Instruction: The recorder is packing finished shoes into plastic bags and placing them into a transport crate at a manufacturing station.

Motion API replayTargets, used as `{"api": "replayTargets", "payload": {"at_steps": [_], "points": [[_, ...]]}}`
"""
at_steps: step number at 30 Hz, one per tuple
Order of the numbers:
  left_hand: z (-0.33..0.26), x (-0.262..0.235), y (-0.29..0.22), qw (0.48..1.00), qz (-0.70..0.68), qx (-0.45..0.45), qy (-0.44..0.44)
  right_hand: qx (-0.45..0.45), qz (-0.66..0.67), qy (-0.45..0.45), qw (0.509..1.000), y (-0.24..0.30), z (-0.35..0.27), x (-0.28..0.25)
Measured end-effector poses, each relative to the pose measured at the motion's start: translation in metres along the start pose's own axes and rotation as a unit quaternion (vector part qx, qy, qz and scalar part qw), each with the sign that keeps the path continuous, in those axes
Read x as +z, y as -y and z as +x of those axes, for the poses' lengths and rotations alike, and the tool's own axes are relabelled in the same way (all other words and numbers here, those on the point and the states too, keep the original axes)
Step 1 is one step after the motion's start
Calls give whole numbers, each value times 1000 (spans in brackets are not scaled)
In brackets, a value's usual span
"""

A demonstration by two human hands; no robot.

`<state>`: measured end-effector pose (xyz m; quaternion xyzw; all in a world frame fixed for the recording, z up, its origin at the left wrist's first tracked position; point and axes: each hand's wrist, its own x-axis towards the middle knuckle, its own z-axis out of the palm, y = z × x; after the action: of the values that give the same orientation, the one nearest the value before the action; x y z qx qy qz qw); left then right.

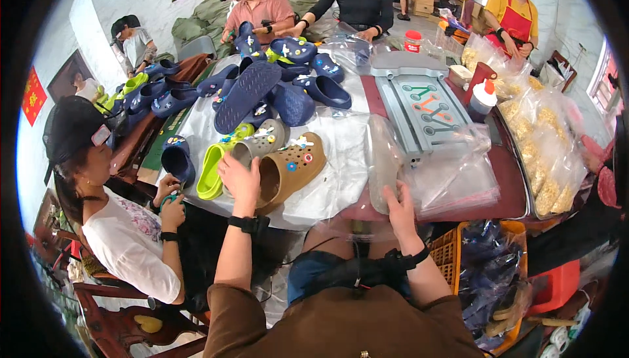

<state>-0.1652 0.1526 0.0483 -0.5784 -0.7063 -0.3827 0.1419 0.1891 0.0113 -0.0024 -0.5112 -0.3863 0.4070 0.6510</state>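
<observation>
I have the left hand (241, 178) at the near end of a grey clog (268, 140), close against the tan clog (301, 173) on its right; its fingers are slightly bent and a little apart, and from up here I cannot tell whether they grip anything. The lime-green clog (209, 173) sits just left of the grey one, all three on a white sheet (344, 168) over the table. My view gives the right hand (403, 214) at the lower end of a long piece of clear plastic (381, 155), which may be a bag; its thumb and fingers stand apart, and I cannot tell whether they pinch the edge. As for markings, I get a red round charm (308, 158) and a blue flower charm (292, 166) on the tan clog, then a grey case (393, 105) whose lid carries a printed graphic of green, orange and dark circles joined by bars. Behind it I see a red-lidded jar (412, 42) with a red-and-white label, and near the case's right side a dark bottle (481, 103) with a pale top. On the far left wall I pick up a red sign (34, 96) with yellow lettering, and nearer, a co-worker (124, 227) in a black cap with a small pale patch holds green-handled scissors (173, 197) at a navy clog (177, 161).
</observation>
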Motion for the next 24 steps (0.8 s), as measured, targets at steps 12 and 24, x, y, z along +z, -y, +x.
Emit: {"api": "replayTargets", "payload": {"at_steps": [12, 24], "points": [[13, 35, 43, 932, -312, -69, 169, -50, -7, -19, 999, -11, 0, 4], [36, 48, 21, 864, -361, -193, 292, -13, 17, -15, 1000, -4, -2, 7]]}}
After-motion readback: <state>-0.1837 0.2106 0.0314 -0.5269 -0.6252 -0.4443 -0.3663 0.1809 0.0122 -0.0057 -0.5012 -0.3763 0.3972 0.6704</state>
